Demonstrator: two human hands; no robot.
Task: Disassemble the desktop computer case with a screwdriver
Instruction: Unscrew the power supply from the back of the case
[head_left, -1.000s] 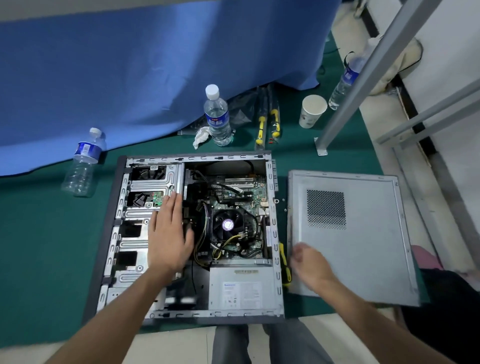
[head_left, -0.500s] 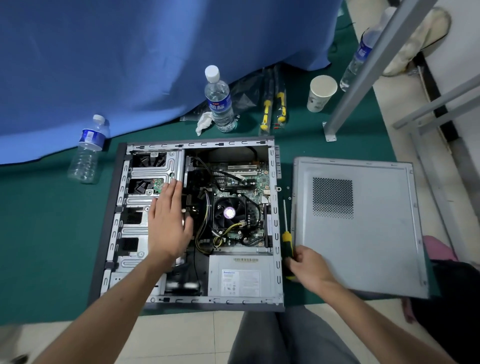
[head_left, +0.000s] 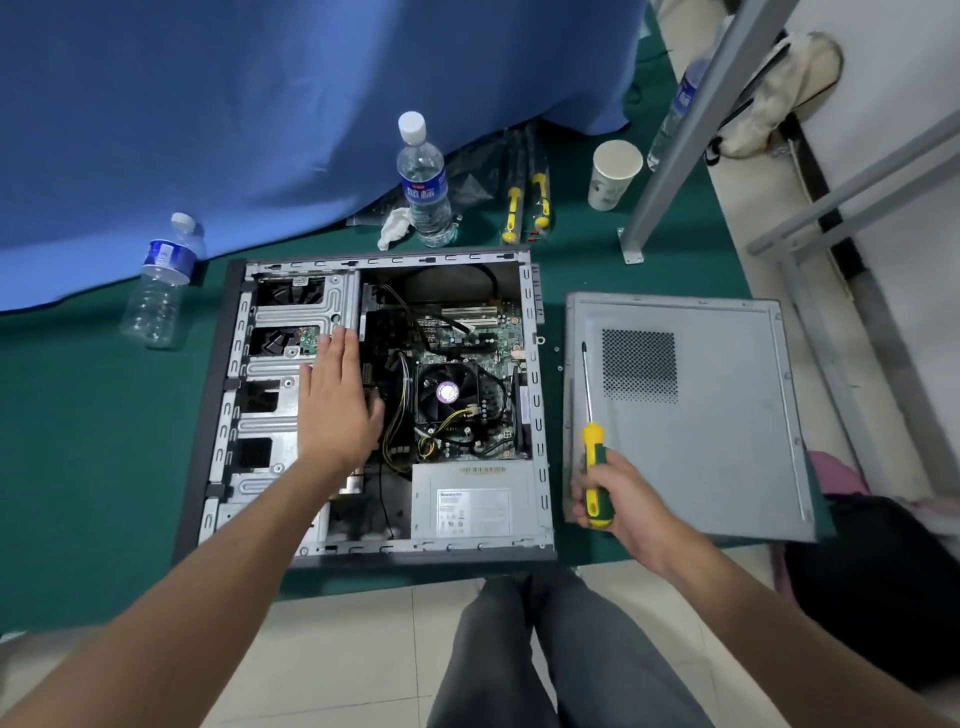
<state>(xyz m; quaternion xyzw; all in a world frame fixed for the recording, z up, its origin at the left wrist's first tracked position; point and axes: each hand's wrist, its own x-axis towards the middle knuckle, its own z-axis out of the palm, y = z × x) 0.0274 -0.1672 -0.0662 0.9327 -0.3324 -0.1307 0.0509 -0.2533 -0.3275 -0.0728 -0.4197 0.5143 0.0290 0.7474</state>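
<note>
While lying open on its side on green mat (head_left: 78, 467): case (head_left: 374, 405), lid off, internals exposed; drive cage left, board and fan centre, supply unit at near edge.
Panel (head_left: 691, 415): removed, flat on mat just right of case, vent grille up.
Left hand (head_left: 337, 410): flat on drive cage, fingers straight and together, gripping nothing; steadies chassis.
Right hand (head_left: 618, 493): fingers curled round handle of screwdriver (head_left: 592, 457), lifted over panel's near left corner, shaft pointing away.
Bottles: one standing behind case (head_left: 423, 182), one tipped at far left (head_left: 161, 280).
Paper cup (head_left: 613, 174): far right, near metal post.
Spare drivers (head_left: 524, 197): pair, behind case.
Loose screws (head_left: 558, 358): small, on mat between case and panel.
Step judged in hand: carry tip to next fastener inside. Advised: keep left palm pressing chassis down, seat tip square before turning, stay clear of cables, park freed screws with those on mat.
</note>
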